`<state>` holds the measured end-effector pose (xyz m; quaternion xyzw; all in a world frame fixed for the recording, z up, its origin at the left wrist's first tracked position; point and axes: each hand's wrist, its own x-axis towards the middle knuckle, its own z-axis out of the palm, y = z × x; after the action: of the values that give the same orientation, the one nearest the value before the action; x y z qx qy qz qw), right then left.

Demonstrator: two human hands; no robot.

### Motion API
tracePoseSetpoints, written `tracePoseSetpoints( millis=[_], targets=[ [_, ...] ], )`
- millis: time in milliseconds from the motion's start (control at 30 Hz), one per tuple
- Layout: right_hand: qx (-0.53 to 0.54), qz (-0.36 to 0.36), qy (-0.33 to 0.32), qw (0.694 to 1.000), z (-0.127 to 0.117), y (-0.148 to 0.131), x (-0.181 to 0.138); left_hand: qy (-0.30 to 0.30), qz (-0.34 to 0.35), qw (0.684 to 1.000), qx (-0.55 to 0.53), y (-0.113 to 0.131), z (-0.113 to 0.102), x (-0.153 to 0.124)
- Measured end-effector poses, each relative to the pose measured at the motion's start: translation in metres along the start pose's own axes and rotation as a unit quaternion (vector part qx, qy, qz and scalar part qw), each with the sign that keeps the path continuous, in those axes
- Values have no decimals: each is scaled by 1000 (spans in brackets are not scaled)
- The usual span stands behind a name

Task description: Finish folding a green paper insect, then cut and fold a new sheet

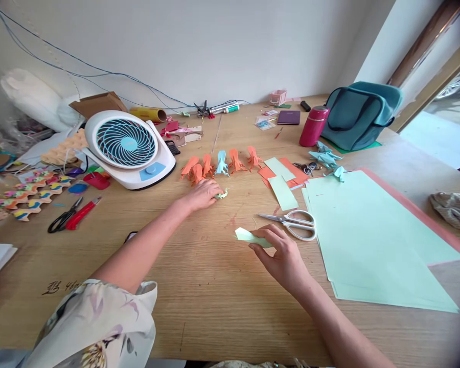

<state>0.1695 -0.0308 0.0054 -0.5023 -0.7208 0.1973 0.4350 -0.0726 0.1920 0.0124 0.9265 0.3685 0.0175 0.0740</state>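
Observation:
My left hand (pixel 204 194) reaches forward over the wooden table (pixel 199 286) and pinches a small pale green folded paper figure (pixel 223 194). Just beyond it stands a row of folded paper figures (pixel 222 164), mostly orange with one light blue. My right hand (pixel 283 258) is nearer to me and holds a folded piece of pale green paper (pixel 249 237) between thumb and fingers. White-handled scissors (pixel 295 223) lie just past my right hand.
A stack of large pale green sheets (pixel 371 235) lies at right over a pink sheet. A white desk fan (pixel 128 148) stands at left, with red and black scissors (pixel 71 215) and coloured cut-outs (pixel 30 197) beside it. A red flask (pixel 313 125) and teal bag (pixel 362 115) stand at the back.

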Motion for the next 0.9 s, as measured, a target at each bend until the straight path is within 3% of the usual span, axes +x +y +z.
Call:
tracePoseSetpoints(
  millis=[233, 333, 433, 500, 667, 900],
  targets=[
    [8, -3, 21, 1000, -6, 0, 3, -12, -44, 993, -109, 18, -17, -20],
    [-1, -9, 34, 999, -9, 3, 4, -89, -54, 962, -253, 33, -25, -32],
    [-18, -11, 40, 999, -10, 5, 4, -167, -46, 942, -286, 48, -22, -42],
    [-23, -11, 36, 999, -9, 7, 4, -138, -37, 959, -243, 57, -14, -49],
    [-30, -8, 24, 999, -5, 9, 3, 56, -29, 989, -131, 76, 5, -70],
    [-46, -26, 17, 998, -3, 10, 3, 97, -24, 992, -78, 86, 21, -76]
  ],
)
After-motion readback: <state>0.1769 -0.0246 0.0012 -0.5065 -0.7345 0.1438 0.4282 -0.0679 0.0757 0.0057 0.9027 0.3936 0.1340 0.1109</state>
